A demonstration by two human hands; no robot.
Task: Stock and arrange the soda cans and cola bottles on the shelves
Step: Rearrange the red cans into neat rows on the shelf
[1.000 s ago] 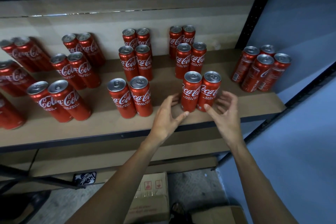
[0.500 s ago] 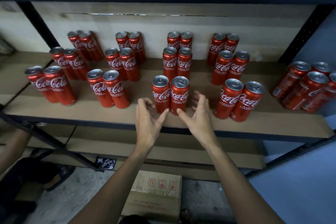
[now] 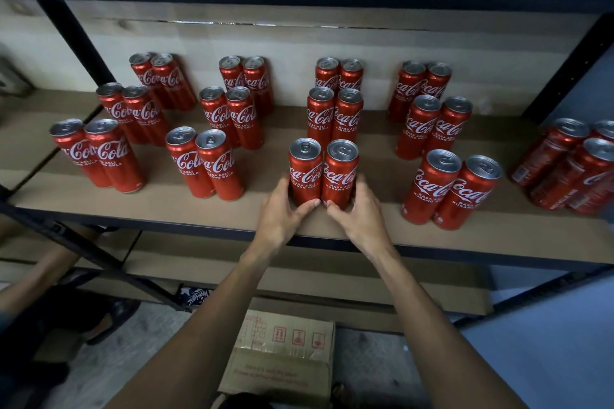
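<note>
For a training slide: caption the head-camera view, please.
Left hand and right hand grip the front pair of slim red metal cola cans on a brown board shelf.

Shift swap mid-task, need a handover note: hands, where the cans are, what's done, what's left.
Left hand: grips the left side of the front middle pair of cans, thumb across the front.
Right hand: grips the right side of the same pair.
Cans: twelve upright pairs on the shelf, in four files three deep, logos forward. A far-right cluster stands apart, labels turned away.
Done: the four files look stocked.
Left: probably square up the held pair, then turn the cluster. No cola bottles in view. A cardboard box sits on the floor below, contents unseen.
</note>
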